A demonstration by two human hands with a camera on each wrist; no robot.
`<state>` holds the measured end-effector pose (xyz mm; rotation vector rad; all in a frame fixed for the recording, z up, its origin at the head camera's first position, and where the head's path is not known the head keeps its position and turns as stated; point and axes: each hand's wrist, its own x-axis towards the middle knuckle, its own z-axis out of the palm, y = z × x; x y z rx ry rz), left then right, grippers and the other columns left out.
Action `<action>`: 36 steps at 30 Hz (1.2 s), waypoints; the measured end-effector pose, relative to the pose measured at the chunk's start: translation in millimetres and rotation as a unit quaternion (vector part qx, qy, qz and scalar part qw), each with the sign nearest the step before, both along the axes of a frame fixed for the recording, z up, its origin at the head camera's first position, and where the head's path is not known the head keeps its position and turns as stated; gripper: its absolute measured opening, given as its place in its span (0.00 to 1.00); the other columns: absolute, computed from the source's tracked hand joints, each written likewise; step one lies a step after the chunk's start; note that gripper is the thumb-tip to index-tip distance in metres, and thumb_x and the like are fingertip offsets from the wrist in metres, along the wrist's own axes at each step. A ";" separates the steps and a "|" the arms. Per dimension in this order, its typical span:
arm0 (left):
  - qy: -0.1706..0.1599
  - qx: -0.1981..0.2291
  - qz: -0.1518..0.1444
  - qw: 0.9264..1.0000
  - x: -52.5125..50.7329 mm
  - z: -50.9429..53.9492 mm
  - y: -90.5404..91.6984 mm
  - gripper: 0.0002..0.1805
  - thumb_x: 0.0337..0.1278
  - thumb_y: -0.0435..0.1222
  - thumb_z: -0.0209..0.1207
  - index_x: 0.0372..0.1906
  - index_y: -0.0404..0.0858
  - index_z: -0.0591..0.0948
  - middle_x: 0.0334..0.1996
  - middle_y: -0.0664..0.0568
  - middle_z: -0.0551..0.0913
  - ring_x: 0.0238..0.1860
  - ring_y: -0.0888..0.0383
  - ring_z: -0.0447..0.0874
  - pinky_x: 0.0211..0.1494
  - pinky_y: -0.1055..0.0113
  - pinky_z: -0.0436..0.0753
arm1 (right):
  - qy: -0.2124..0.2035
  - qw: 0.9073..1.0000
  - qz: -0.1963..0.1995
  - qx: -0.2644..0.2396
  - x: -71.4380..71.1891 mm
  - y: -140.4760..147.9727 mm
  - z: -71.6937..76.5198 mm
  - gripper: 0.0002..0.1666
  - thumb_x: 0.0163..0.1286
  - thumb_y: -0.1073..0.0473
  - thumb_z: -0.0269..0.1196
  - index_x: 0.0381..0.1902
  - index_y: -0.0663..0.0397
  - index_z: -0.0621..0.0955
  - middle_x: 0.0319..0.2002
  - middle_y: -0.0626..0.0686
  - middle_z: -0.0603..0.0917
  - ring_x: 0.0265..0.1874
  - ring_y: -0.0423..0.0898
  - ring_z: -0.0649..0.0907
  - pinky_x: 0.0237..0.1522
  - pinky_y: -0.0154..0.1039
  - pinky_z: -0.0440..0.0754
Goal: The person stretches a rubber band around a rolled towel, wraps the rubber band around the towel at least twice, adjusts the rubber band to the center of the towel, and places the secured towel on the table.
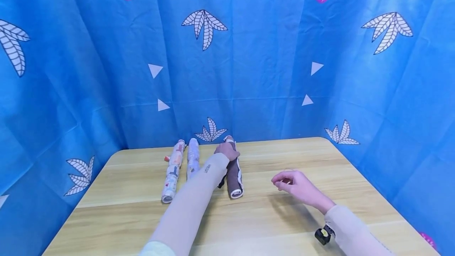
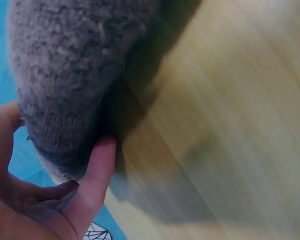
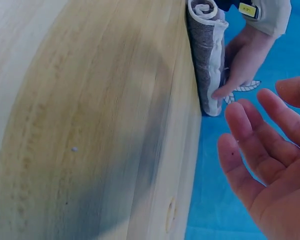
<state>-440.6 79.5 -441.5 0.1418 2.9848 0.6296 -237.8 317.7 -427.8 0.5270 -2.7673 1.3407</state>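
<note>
A dark grey-brown rolled towel [image 1: 234, 179] with white edging lies lengthwise near the back of the table. My left hand [image 1: 227, 151] grips it towards its far end. In the left wrist view, thumb and fingers [image 2: 97, 175] sit on either side of the fuzzy towel roll [image 2: 75, 65]. The right wrist view shows the roll's spiral end and my left thumb against its side. My right hand [image 1: 296, 187] hovers over the table at the right, holding nothing, its fingers [image 3: 250, 145] loosely bent.
Left of the dark roll lie two more rolled cloths: a pale lavender one [image 1: 193, 157], partly behind my left forearm, and a white patterned one [image 1: 173, 173] with a small red tab. The light wooden table [image 1: 117, 224] meets a blue patterned curtain [image 1: 249, 70] at the back.
</note>
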 end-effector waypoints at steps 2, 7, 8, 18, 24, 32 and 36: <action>-0.001 0.011 0.001 1.000 0.2 -0.3 -2.6 0.25 0.56 0.51 0.66 0.49 0.35 0.84 0.52 0.39 0.84 0.49 0.44 0.83 0.49 0.54 0.83 | -0.004 1.000 -0.006 0.010 0.0 -0.8 -0.7 0.13 0.70 0.57 0.64 0.49 0.55 0.85 0.47 0.60 0.87 0.37 0.44 0.84 0.38 0.35 0.83; -0.012 0.039 0.006 0.999 6.7 5.9 -9.0 0.23 0.56 0.49 0.66 0.48 0.34 0.83 0.50 0.41 0.84 0.45 0.46 0.82 0.47 0.55 0.82 | -0.011 1.000 -0.010 0.024 -0.6 0.7 -1.5 0.13 0.71 0.56 0.63 0.49 0.53 0.85 0.47 0.60 0.86 0.38 0.48 0.84 0.38 0.35 0.83; -0.011 0.046 0.007 0.999 8.9 7.9 -10.2 0.23 0.56 0.49 0.65 0.48 0.34 0.83 0.49 0.42 0.84 0.44 0.46 0.81 0.46 0.55 0.82 | -0.012 1.000 -0.008 0.024 -0.8 1.4 -1.6 0.12 0.71 0.56 0.63 0.49 0.53 0.85 0.47 0.60 0.86 0.39 0.49 0.84 0.37 0.36 0.83; 0.021 0.130 -0.020 0.991 22.4 16.1 -20.2 0.29 0.52 0.48 0.69 0.53 0.33 0.77 0.44 0.44 0.81 0.43 0.49 0.80 0.51 0.56 0.81 | -0.007 0.999 0.006 0.035 -1.8 1.1 -3.7 0.12 0.71 0.57 0.63 0.49 0.54 0.85 0.46 0.59 0.87 0.39 0.47 0.83 0.38 0.35 0.83; 0.012 0.195 -0.059 0.979 40.0 24.1 -26.3 0.33 0.53 0.44 0.67 0.62 0.34 0.69 0.48 0.42 0.81 0.45 0.49 0.81 0.51 0.55 0.82 | 0.022 0.998 -0.040 0.033 0.4 -1.5 -2.6 0.10 0.71 0.59 0.63 0.47 0.52 0.86 0.44 0.55 0.88 0.37 0.47 0.83 0.36 0.34 0.81; 0.000 0.232 -0.111 0.966 68.5 39.2 -37.6 0.35 0.57 0.40 0.67 0.67 0.40 0.66 0.54 0.42 0.80 0.50 0.48 0.81 0.55 0.49 0.81 | 0.075 0.992 -0.098 0.038 -3.3 6.3 1.5 0.08 0.73 0.61 0.62 0.45 0.50 0.87 0.41 0.50 0.89 0.35 0.44 0.83 0.36 0.35 0.80; 0.003 0.215 -0.138 0.967 82.1 45.1 -43.7 0.35 0.59 0.41 0.66 0.69 0.45 0.65 0.57 0.43 0.79 0.52 0.48 0.81 0.58 0.47 0.80 | 0.077 0.991 -0.102 0.049 -7.7 12.9 1.0 0.09 0.73 0.60 0.61 0.45 0.51 0.87 0.42 0.52 0.89 0.36 0.43 0.83 0.36 0.35 0.80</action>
